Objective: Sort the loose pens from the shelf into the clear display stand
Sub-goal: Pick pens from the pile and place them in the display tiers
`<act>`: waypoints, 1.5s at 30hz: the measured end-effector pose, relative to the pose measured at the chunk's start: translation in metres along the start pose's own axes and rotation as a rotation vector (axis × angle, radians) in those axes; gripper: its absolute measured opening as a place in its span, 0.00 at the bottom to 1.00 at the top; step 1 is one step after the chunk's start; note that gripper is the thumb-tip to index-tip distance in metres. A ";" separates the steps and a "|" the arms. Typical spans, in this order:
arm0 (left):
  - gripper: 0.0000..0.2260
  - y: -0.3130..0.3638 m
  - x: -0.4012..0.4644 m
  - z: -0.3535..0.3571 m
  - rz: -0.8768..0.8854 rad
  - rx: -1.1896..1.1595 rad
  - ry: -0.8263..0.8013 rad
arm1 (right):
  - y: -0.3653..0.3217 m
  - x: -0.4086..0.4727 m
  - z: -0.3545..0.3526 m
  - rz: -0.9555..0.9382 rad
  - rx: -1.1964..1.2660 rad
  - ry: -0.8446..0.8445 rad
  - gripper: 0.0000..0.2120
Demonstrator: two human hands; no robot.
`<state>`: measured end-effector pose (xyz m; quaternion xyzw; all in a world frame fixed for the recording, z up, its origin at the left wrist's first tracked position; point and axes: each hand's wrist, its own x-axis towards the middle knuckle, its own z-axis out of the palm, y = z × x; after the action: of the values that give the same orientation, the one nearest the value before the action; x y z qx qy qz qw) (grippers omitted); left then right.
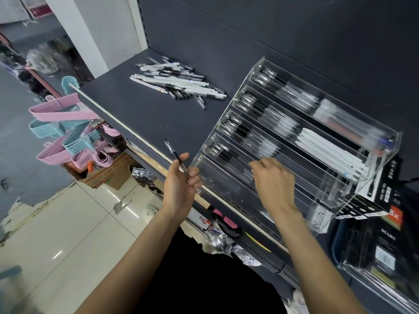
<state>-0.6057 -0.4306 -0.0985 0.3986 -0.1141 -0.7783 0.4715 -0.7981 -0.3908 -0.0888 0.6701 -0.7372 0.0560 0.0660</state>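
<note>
- Head view looks down on a dark grey shelf (pixel 140 114) with both bare arms reaching in from the bottom; the whole frame is tilted quite a bit
- left hand (pixel 179 180) hovers over the front edge of the shelf, palm up-ish, thumb and fingers curled round a single clear pen (pixel 175 158) with a black grip; so it's clamped on that one pen, which sticks up and away past the thumb
- right hand (pixel 273 177) is down over the lowest rows of the clear display stand (pixel 322 200), back of the hand to the camera, fingers bent with the tips right at the pens there; honestly can't tell whether it's pinching one or just touching, too blurry
- the stand sits on the right part of the shelf, stepped rows rising toward the back wall; upper rows hold clear pens with black caps on the left and white pens (pixel 333 152) on the right
- pile of loose pens (pixel 176 82) is still lying further back on the shelf, well apart from both hands; mix of white and clear-black ones, all jumbled
- off to the left, pink and blue hangers (pixel 65 130) hang below shelf level; black diary packs (pixel 385 245) sit just right of the stand
</note>
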 end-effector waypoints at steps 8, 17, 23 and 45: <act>0.09 0.000 -0.002 -0.006 0.036 0.139 0.037 | -0.010 0.019 -0.001 -0.166 -0.206 -0.080 0.13; 0.11 0.005 -0.013 0.009 0.107 0.371 -0.026 | -0.034 0.004 -0.030 0.018 0.641 -0.143 0.13; 0.10 0.001 -0.012 0.029 0.329 0.755 -0.017 | -0.024 -0.014 -0.029 0.284 0.922 -0.093 0.07; 0.12 0.017 0.072 0.003 1.231 2.060 -0.475 | -0.008 -0.011 0.003 0.175 0.435 -0.194 0.12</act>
<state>-0.6140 -0.4998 -0.1240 0.3131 -0.9297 -0.0245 0.1926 -0.7888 -0.3810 -0.0936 0.6043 -0.7660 0.1541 -0.1559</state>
